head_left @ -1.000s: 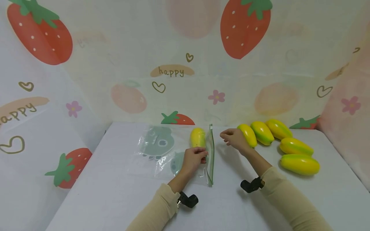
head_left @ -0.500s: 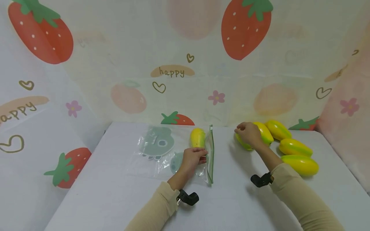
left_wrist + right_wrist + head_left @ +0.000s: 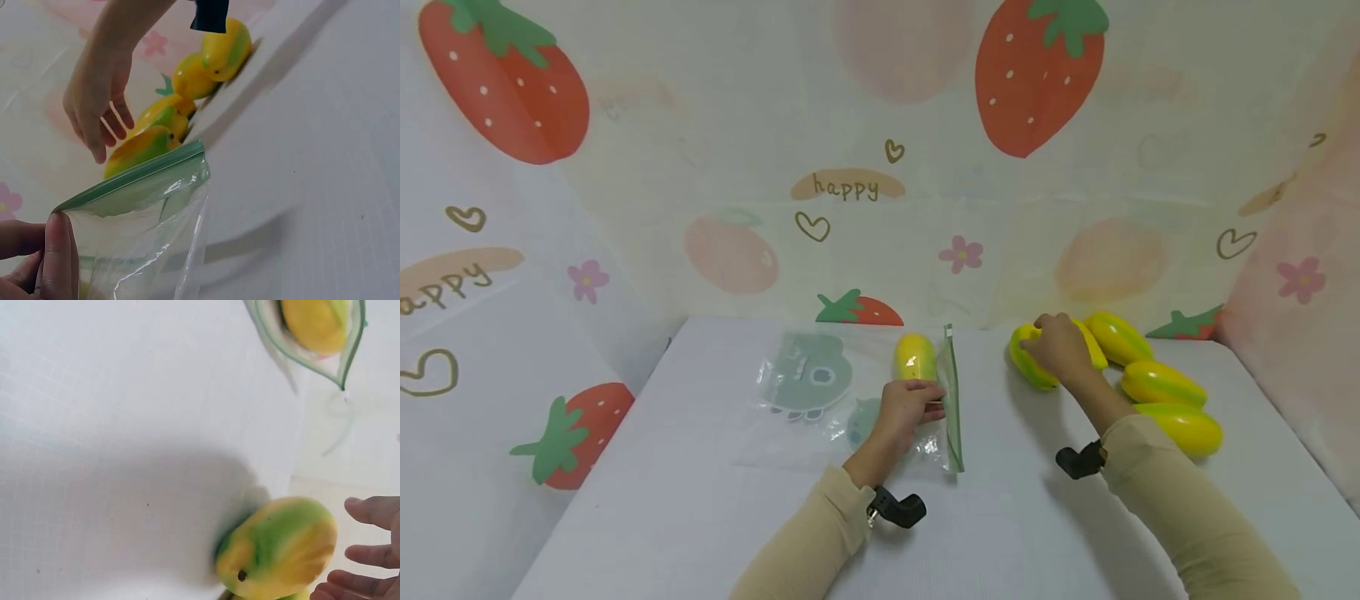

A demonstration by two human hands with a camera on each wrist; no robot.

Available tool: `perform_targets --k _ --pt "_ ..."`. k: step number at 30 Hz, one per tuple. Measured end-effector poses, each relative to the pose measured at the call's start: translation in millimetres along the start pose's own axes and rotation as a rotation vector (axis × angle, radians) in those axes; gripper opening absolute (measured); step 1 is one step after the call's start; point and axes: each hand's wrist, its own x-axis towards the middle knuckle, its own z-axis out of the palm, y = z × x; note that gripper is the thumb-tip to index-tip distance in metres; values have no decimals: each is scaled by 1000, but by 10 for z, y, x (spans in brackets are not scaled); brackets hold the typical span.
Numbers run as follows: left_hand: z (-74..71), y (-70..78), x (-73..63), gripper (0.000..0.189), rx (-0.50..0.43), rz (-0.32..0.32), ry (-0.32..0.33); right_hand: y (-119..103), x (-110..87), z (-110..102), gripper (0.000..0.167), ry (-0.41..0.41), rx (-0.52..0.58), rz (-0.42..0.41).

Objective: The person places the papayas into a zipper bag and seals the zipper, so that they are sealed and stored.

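Fingers [image 3: 372, 556] spread, right hand [image 3: 1062, 348] hangs beside a yellow-green fruit [image 3: 281, 550].

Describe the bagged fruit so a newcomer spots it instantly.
On the white table, find the clear, green-zipped plastic bag pinched by the left hand. Inside, just beyond that hand, lies the oval yellow fruit. Unlike the five yellow-green oval fruits outside, it shows through plastic.

Head view: above the near side of the table [image 3: 1000, 525], facing down and toward the far wall [image 3: 722, 167], set farthest back and widest.
Left wrist view: close by the left hand [image 3: 53, 259], facing right across the plastic bag [image 3: 134, 178].
Right wrist view: close by the right hand [image 3: 378, 553], facing left and down onto the table.
Shared by all three: the right hand, some yellow fruit [image 3: 1163, 382], part of the plastic bag.
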Motion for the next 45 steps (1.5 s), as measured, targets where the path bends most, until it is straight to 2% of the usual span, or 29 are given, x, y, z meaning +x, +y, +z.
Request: perform_targets --k 8,16,23,45 --pt "7 29 -13 26 21 -24 -2 19 46 102 58 -19 -68 40" --pt "7 4 -4 23 -1 -24 2 14 -20 256 55 101 -20 54" --pt "5 39 -55 23 19 -36 -7 53 -1 358 59 160 -69 52" --pt "19 -27 -35 23 4 -1 6 81 -3 361 59 146 -91 31"
